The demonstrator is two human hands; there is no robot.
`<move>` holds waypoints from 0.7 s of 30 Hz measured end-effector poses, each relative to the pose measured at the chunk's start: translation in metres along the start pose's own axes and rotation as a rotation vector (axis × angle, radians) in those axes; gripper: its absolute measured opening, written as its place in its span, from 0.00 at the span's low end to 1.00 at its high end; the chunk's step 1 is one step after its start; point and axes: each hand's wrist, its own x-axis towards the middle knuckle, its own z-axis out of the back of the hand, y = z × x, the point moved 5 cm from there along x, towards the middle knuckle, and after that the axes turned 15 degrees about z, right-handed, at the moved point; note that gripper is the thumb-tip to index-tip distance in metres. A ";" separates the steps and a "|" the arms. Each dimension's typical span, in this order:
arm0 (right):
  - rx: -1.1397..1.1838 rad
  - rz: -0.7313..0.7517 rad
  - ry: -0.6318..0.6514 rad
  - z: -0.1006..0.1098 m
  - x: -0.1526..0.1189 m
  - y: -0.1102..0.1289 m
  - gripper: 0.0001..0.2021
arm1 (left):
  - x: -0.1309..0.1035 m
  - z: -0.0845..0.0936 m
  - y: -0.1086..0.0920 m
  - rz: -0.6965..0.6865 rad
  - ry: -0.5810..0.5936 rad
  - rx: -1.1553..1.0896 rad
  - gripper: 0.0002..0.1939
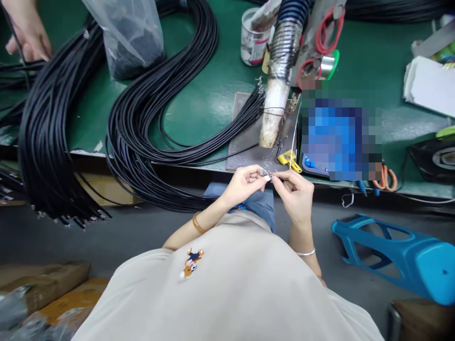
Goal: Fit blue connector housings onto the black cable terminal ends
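Observation:
My left hand (pixel 248 183) and my right hand (pixel 294 189) meet at the table's front edge, fingertips nearly touching. Both are closed in a pinch, and what they grip between them is too small to make out. Just beyond them lies a dark work mat (pixel 245 154) with small white bits on it. A yellow tool (pixel 289 161) rests at the mat's right side. A thick bundle of black cables (pixel 142 118) curves across the green table, its stripped ends reaching the mat near a wrapped nozzle (pixel 272 113).
Another cable bundle (pixel 50 128) hangs over the edge at left, near another person's hand (pixel 30 33). A plastic bag (pixel 133 42) stands behind. Right are a partly blurred blue tray (pixel 316 168), orange-handled scissors (pixel 386 180) and a blue stool (pixel 423 265).

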 end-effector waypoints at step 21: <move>0.011 -0.177 -0.030 0.014 -0.012 -0.013 0.11 | -0.004 0.118 -0.065 -0.110 -0.691 1.673 0.22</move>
